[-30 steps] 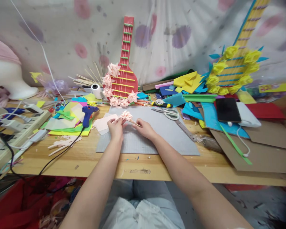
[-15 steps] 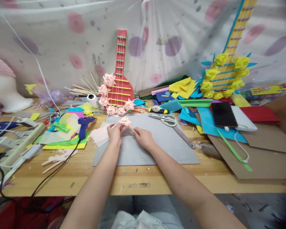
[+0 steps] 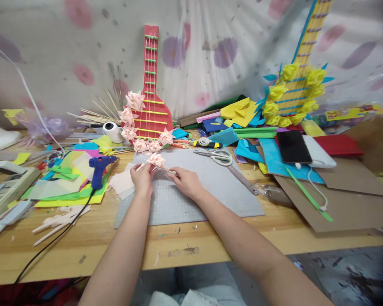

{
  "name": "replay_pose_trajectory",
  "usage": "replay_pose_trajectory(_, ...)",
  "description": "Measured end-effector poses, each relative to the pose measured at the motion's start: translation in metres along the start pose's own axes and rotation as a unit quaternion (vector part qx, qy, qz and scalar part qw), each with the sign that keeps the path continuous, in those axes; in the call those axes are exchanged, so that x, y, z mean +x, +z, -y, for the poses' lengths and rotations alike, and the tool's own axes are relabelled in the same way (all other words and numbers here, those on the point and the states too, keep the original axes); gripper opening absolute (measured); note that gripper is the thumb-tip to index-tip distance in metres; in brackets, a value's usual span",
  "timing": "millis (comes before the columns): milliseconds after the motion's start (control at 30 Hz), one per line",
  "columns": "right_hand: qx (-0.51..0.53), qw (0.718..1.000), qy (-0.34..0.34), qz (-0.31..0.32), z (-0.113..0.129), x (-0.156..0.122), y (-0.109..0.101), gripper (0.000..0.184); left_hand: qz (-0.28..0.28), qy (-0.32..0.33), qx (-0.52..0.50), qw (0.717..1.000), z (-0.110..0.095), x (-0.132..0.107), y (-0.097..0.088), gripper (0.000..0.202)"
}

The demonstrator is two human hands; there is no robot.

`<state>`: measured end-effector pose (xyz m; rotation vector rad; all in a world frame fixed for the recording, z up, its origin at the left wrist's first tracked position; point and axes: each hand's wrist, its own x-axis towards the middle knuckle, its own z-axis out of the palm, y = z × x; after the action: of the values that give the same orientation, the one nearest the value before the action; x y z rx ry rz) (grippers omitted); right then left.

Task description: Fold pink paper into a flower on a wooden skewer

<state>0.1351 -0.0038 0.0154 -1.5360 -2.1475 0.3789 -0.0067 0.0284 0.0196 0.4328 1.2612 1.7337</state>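
Over the grey cutting mat point(image 3: 191, 204), my left hand point(image 3: 142, 177) pinches a pale pink paper flower point(image 3: 155, 160) from beneath and at its left side. My right hand point(image 3: 187, 182) grips a thin stick-like tool point(image 3: 168, 170), whose tip reaches the flower's lower right edge; its exact kind is too small to make out. Pale pink paper sheets point(image 3: 123, 183) lie just left of my left hand. Behind the flower stands a red paper-covered lute shape point(image 3: 151, 112), trimmed with similar pink flowers, yellow bars and green frets.
A blue glue gun point(image 3: 98, 170) stands on coloured paper at left, its black cord crossing the table. Scissors point(image 3: 221, 157), a ruler point(image 3: 242, 178) and a yellow cutter point(image 3: 207, 144) lie at the mat's right. Further right are a phone point(image 3: 293, 146) and cardboard point(image 3: 306, 204).
The view has swung slightly, so everything sits further left. Both hands stay close together at the flower, and the right hand's tool shows a little more of its length.
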Motion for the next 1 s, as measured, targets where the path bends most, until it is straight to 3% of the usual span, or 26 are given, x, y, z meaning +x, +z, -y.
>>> replay_pose_trajectory(333, -0.011, 1.000, -0.027, 0.003, 0.006, -0.009, 0.004, 0.018, 0.001, 0.024, -0.016, 1.000, 0.000, -0.007, -0.012, 0.041)
replay_pose_trajectory(533, 0.125, 0.989, -0.059, 0.061, -0.009, -0.008, -0.005, 0.008, -0.033, 0.038, -0.051, 0.997, -0.008, 0.007, -0.021, 0.039)
replay_pose_trajectory(600, 0.245, 0.964, -0.028, 0.102, -0.018, -0.005, -0.010, 0.010, -0.039, 0.040, -0.054, 0.997, -0.010, 0.011, -0.024, 0.038)
replay_pose_trajectory(700, 0.448, 0.876, 0.036, 0.175, -0.026, 0.000, -0.019, 0.020, -0.035, 0.039, -0.038, 0.998, -0.010, 0.011, -0.024, 0.038)
replay_pose_trajectory(767, 0.533, 0.836, 0.071, 0.110, -0.026, 0.003, -0.023, 0.023, -0.014, 0.040, -0.013, 0.999, -0.009, 0.007, -0.022, 0.040)
replay_pose_trajectory(833, 0.569, 0.815, 0.102, 0.047, -0.023, 0.004, -0.023, 0.025, 0.016, 0.041, 0.019, 0.999, -0.006, -0.001, -0.018, 0.041)
replay_pose_trajectory(900, 0.558, 0.820, 0.123, 0.021, -0.017, 0.005, -0.020, 0.028, 0.045, 0.043, 0.045, 0.997, -0.001, -0.010, -0.014, 0.040)
replay_pose_trajectory(1000, 0.490, 0.862, 0.130, 0.014, -0.010, 0.004, -0.011, 0.032, 0.086, 0.041, 0.067, 0.993, 0.007, -0.021, -0.008, 0.039)
